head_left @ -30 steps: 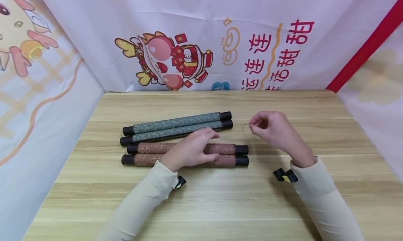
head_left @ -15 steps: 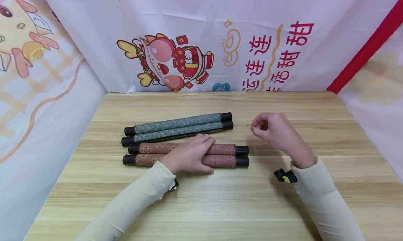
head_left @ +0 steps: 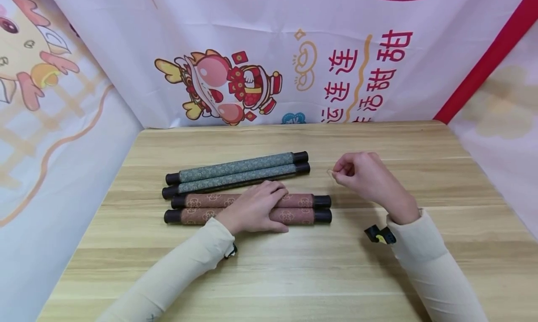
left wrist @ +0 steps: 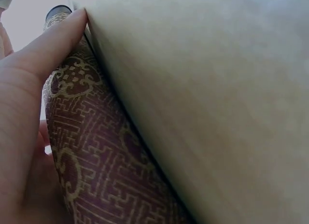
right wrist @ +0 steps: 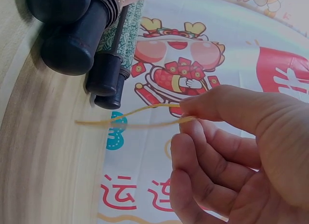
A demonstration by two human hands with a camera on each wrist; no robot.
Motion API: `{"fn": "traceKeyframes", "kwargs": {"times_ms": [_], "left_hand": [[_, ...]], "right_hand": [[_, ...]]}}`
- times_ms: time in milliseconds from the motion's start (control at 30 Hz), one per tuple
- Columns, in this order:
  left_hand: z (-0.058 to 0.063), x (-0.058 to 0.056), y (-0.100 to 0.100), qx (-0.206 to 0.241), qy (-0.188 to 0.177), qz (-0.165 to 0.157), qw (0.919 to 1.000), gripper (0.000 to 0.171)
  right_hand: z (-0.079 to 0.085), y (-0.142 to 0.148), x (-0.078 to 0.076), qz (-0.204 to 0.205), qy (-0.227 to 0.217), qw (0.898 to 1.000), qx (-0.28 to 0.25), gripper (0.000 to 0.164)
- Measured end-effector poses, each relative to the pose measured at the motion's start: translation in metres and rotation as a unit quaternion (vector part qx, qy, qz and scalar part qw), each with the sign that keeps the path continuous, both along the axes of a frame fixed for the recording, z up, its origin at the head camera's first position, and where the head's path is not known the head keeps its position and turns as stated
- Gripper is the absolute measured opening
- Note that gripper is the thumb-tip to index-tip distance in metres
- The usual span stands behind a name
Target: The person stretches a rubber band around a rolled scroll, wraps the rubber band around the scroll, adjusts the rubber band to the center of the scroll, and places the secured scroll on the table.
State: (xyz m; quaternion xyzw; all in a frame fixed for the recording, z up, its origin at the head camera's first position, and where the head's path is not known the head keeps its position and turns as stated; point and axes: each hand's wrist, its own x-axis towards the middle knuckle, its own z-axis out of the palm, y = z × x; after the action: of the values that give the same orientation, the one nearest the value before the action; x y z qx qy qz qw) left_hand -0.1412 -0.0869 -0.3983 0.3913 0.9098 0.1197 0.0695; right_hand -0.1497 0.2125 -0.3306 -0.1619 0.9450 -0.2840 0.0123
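The left hand (head_left: 254,210), spread wider a second ago, now grips the brown rolls (head_left: 294,215), seemingly steadying them nearer than the green rolls (head_left: 237,167), while the right hand (head_left: 366,176) pinches a thin yellow string (right wrist: 155,106) off to the right.

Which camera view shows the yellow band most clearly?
The right wrist view: the yellow band appears close up, pinched by the right hand. The head view shows it tiny, faint; the left wrist view lacks it.
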Motion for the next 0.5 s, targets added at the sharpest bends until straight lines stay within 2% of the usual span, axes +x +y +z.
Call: {"fn": "traceKeyframes", "kwargs": {"times_ms": [233, 367, 500], "left_hand": [[0.0, -0.003, 0.003, 0.004, -0.013, -0.002, 0.9999, 0.09], [0.006, -0.007, 0.005, 0.014, -0.012, 0.01, 0.9998, 0.089], [0.01, -0.009, 0.006, 0.028, -0.004, 0.027, 0.9992, 0.078]], "right_hand": [[0.0, 0.0, 0.001, 0.002, -0.018, 1.0, 0.004, 0.006], [0.001, 0.001, 0.001, 0.0, -0.012, 1.0, 0.005, 0.006], [0.001, 0.003, 0.001, 0.002, -0.011, 1.0, 0.006, 0.005]]}}
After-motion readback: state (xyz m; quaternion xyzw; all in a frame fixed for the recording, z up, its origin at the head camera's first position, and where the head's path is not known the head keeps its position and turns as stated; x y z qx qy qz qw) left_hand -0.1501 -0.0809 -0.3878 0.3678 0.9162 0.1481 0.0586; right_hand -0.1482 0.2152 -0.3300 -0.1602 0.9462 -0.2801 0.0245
